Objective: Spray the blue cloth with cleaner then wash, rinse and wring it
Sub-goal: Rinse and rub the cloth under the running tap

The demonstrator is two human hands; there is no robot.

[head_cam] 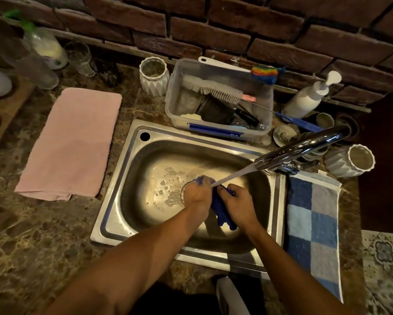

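- Both of my hands are over the steel sink (113, 196), gripping the blue cloth (221, 212) between them.
- My left hand (196, 193) has its fingers curled round the upper bunch of the cloth, a blue fold poking out past my knuckles.
- My right hand (237, 200) pinches the cloth from the other side, and the rest of it hangs down between my wrists, above the basin.
- Water (234, 176) runs from the chrome tap (304, 146) in a slanting stream and lands right where my hands meet on the cloth.
- Soap bubbles (168, 189) lie on the basin floor just left of my left hand, near the drain.
- On the counter to the left lies a folded pink towel (70, 144); to the right of the sink lies a blue checked towel (313, 233).
- Behind the sink stands a clear plastic tub (175, 112) of brushes, with a white pump bottle (307, 98) to its right, against the brick wall (213, 26).
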